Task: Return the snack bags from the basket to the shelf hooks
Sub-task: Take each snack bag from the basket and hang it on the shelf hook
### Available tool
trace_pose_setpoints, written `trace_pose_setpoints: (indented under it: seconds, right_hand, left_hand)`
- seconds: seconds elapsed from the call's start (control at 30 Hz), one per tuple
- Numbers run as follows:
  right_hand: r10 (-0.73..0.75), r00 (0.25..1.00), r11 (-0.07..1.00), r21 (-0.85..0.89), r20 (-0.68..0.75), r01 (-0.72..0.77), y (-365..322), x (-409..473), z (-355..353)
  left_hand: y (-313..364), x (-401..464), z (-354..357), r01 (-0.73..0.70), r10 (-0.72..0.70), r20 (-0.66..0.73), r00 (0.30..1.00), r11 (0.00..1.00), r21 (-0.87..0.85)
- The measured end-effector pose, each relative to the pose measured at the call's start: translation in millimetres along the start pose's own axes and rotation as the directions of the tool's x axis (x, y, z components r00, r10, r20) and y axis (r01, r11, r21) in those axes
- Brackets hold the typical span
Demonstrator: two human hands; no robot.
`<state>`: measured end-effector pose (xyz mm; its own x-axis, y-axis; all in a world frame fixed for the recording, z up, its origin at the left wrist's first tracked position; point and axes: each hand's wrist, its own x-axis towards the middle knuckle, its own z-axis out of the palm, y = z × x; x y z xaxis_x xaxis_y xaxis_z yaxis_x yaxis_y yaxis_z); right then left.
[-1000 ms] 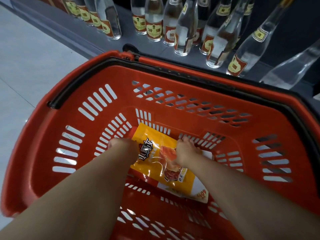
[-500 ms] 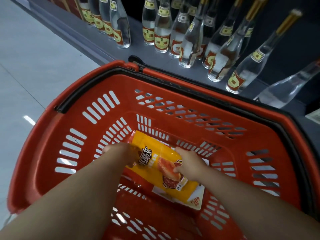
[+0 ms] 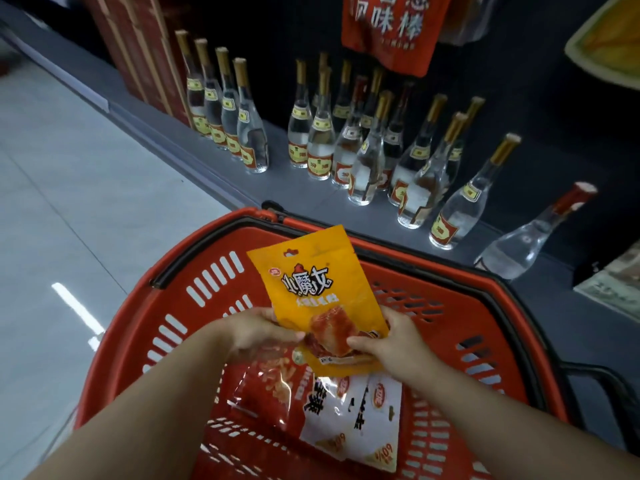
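An orange snack bag (image 3: pixel 311 282) with black lettering is held upright above the red shopping basket (image 3: pixel 145 327). My left hand (image 3: pixel 256 332) pinches its lower left edge and my right hand (image 3: pixel 391 337) grips its lower right corner. A red-and-white snack bag (image 3: pixel 325 407) lies flat on the basket's bottom beneath my hands. High on the dark shelf wall hangs a red snack bag (image 3: pixel 391 29); the hook holding it is out of sight.
Several clear glass bottles (image 3: pixel 367 154) with gold caps stand on the low grey shelf (image 3: pixel 194 147) just beyond the basket. Red boxes (image 3: pixel 138 50) stand at the shelf's left. A pale tiled floor (image 3: pixel 59 202) lies to the left. A yellow package (image 3: pixel 609 39) shows at top right.
Both hands have lifted the orange bag out of the basket and tipped it upright. The view has tilted up to the shelf, and a red-and-white bag underneath has come into sight.
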<state>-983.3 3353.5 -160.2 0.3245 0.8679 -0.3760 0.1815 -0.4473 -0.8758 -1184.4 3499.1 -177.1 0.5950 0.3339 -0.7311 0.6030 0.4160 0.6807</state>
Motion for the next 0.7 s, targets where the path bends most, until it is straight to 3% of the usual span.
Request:
trace_pose_setpoints:
  seconds: [0.1, 0.2, 0.43, 0.53, 0.7]
  right_hand:
    - [-0.011, 1.000, 0.997, 0.071, -0.011, 0.012, -13, -6, -1]
    - [-0.029, 0.999, 0.991, 0.128, -0.015, 0.031, -34, -15, -6]
    - [-0.023, 1.000, 0.987, 0.158, -0.008, 0.024, -129, -65, -54]
    - [-0.029, 0.999, 0.989, 0.146, -0.027, 0.032, -196, -101, -85]
    - [-0.093, 0.994, 0.982, 0.159, -0.062, 0.102, -342, -168, -145]
  left_hand:
    - [15, -14, 12, -0.284, 0.271, -0.196, 0.942, 0.958, -0.038]
    - [33, -33, 20, -0.454, 0.417, -0.295, 0.860, 0.889, -0.066]
    - [109, -119, 50, -0.579, 0.521, -0.377, 0.766, 0.813, -0.054]
    - [165, -182, 63, -0.597, 0.536, -0.368, 0.760, 0.799, -0.069]
    - [285, -309, 80, -0.677, 0.626, -0.380, 0.681, 0.736, 0.001]
